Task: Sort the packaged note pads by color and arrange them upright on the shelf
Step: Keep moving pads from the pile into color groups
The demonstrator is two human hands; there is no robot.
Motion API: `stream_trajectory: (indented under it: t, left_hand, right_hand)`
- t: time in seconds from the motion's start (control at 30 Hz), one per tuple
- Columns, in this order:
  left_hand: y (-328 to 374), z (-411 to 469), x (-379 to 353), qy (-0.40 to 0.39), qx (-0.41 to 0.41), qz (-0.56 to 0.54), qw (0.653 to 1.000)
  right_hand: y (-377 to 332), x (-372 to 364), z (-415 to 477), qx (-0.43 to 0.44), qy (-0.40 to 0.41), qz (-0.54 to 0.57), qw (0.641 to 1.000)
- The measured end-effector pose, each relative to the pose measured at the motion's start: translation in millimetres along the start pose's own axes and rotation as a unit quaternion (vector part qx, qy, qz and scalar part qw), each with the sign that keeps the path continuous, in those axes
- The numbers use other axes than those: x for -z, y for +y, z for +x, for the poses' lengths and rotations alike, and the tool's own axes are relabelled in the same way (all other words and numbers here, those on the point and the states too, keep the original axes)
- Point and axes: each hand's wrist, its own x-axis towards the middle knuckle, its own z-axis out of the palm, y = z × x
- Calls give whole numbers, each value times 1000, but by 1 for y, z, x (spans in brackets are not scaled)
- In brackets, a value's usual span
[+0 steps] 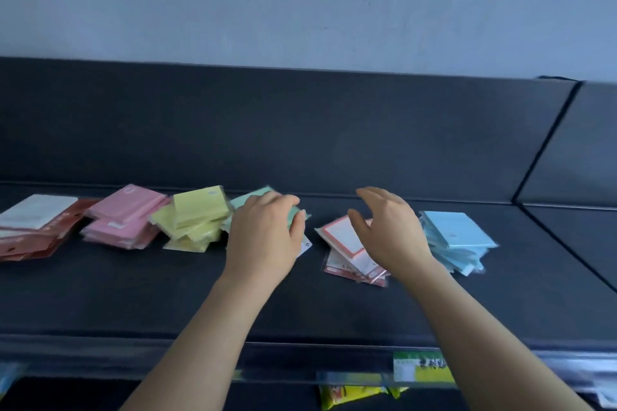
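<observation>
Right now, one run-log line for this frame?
phase: sorting | left hand: grips green note pads | right hand: open over red-bordered note pads | shelf: pads in flat piles, none upright

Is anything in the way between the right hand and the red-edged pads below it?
Nothing visible. The right hand hovers open just over the red-edged pads. The blue pile lies beside them; the left hand grips green pads.

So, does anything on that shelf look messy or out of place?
Yes. The yellow pads and blue pads lie flat in slumped, fanned heaps, not upright, like the green pads the left hand grips.
</observation>
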Motion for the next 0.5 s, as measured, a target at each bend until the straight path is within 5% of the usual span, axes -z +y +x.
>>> stream_trajectory:
  t: [0.5]
  left_hand:
    - [210,-16,-92,-54,-80,-79,992]
  right_hand:
    - [197,105,-80,-98,59,-72,991]
